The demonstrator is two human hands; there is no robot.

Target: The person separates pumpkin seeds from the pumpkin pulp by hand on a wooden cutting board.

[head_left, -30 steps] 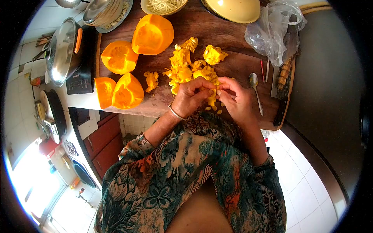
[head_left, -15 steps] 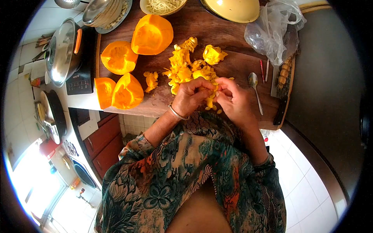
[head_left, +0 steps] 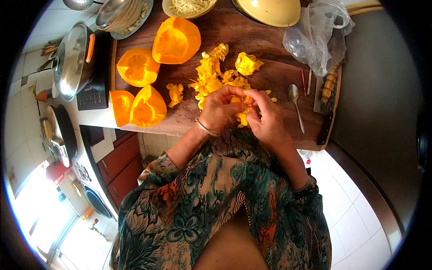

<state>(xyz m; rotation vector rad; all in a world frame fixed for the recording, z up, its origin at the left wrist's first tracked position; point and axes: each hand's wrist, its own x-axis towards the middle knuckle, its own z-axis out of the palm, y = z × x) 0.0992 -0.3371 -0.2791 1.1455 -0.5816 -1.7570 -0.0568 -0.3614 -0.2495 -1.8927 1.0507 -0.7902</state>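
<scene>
Both hands meet at the near side of a heap of stringy yellow pumpkin pulp (head_left: pixel 208 74) with seeds in it. My left hand (head_left: pixel 221 110), a bangle at its wrist, is closed on a piece of pumpkin pulp (head_left: pixel 243 118) that hangs below the fingers. Fingertips of my right hand (head_left: pixel 269 118) pinch at the same piece; whether a seed is between them is hidden. Loose pumpkin seeds (head_left: pixel 271 96) lie just beyond the right hand. To the left are hollowed pumpkin pieces (head_left: pixel 176 40) and a small clump of pulp (head_left: pixel 175 94).
A spoon (head_left: pixel 294 96) lies right of the hands, with a cleaver (head_left: pixel 323 121) at the board's right edge. Behind are a plastic bag (head_left: pixel 315 40), a yellow lid (head_left: pixel 270 10) and a bowl of noodles (head_left: pixel 189 6). A lidded pot (head_left: pixel 72 63) stands left on a cooktop.
My right hand has shifted slightly left and its fingers have closed in towards my left hand. More seeds show beyond the right hand. The pumpkin pieces have stayed put.
</scene>
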